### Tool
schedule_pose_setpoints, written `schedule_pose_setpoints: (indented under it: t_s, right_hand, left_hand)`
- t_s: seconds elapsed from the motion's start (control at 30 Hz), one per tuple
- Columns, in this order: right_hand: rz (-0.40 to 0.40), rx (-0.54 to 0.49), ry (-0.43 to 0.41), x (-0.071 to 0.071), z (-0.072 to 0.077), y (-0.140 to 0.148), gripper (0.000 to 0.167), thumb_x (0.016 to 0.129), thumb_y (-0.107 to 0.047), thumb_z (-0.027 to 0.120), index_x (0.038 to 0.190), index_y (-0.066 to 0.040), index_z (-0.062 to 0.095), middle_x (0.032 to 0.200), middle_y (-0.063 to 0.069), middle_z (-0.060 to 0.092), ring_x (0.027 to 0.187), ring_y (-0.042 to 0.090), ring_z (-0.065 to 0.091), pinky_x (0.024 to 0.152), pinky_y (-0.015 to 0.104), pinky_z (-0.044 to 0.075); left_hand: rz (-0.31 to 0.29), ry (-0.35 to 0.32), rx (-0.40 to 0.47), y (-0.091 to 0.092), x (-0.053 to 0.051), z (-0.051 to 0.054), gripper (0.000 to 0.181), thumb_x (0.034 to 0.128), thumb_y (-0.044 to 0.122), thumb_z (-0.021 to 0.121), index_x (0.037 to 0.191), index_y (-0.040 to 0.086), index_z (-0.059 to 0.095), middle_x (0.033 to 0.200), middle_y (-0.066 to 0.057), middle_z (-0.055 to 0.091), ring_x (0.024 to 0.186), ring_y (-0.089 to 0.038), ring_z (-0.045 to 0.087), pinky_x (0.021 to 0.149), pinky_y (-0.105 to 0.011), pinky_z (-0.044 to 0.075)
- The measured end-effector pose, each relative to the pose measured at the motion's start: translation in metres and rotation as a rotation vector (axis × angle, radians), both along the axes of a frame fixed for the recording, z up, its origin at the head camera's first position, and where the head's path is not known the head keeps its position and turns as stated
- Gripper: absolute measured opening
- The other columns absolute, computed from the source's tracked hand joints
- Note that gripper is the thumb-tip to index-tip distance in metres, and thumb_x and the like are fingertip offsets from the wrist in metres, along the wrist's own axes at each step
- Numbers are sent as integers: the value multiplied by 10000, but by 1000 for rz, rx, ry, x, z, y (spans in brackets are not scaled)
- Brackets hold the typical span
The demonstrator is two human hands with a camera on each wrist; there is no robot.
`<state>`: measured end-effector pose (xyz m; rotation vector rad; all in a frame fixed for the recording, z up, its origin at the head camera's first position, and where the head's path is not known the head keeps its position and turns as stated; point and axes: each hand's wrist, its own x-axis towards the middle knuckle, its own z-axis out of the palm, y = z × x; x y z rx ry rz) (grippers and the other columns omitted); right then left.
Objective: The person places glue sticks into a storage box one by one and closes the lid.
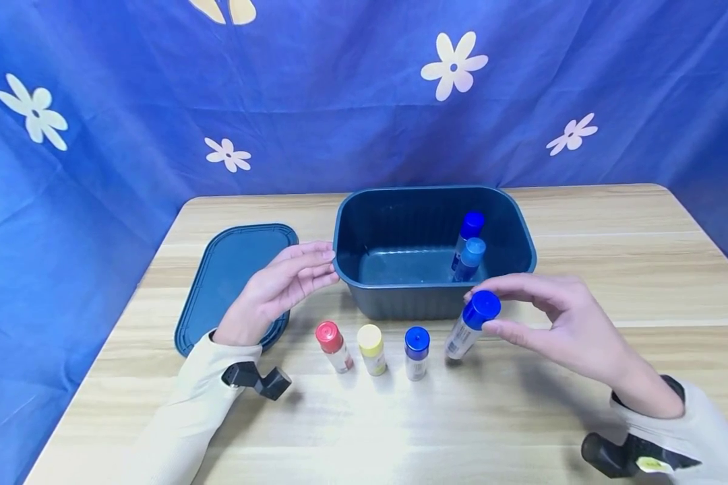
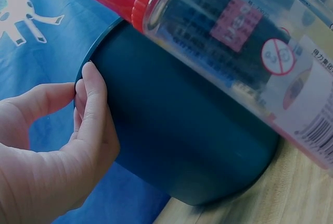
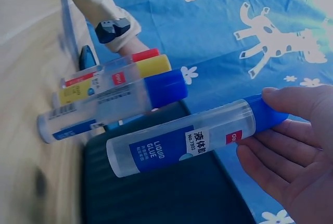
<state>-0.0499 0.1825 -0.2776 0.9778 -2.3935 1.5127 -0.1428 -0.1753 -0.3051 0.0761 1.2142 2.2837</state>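
Note:
My right hand [image 1: 561, 323] pinches a liquid glue bottle [image 3: 182, 140] by its blue cap and holds it tilted in front of the box. My left hand [image 1: 282, 283] holds the left rim of a dark teal plastic box [image 1: 400, 303], its fingers against the outer wall. Two glue bottles stand inside the box at the right, one with a dark blue cap [image 1: 472, 224] and one with a lighter blue cap [image 1: 473, 250]. On the table in front stand a red-capped bottle [image 1: 334, 345], a yellow-capped bottle [image 1: 373, 350] and another blue-capped bottle [image 1: 416, 352].
A matching teal lid [image 1: 230, 269] lies flat at the left of the wooden table [image 1: 364, 431], partly behind my left forearm. Blue cloth [image 1: 340, 101] with white flowers hangs behind the table. A dark wrist camera sits on each sleeve.

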Motion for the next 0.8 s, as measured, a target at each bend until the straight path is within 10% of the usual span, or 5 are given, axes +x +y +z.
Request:
schedule_pose_setpoints:
  t_s: [0.8]
  right_hand:
    - [132, -288, 87, -21, 32, -4, 387, 744, 168, 727, 1117, 148, 626, 1066, 195, 691, 994, 246, 663, 898, 271, 533]
  left_hand:
    - [4, 8, 26, 1, 1, -5, 142, 931, -81, 562, 999, -11, 665, 934, -125, 712, 856, -212, 706, 838, -323, 570]
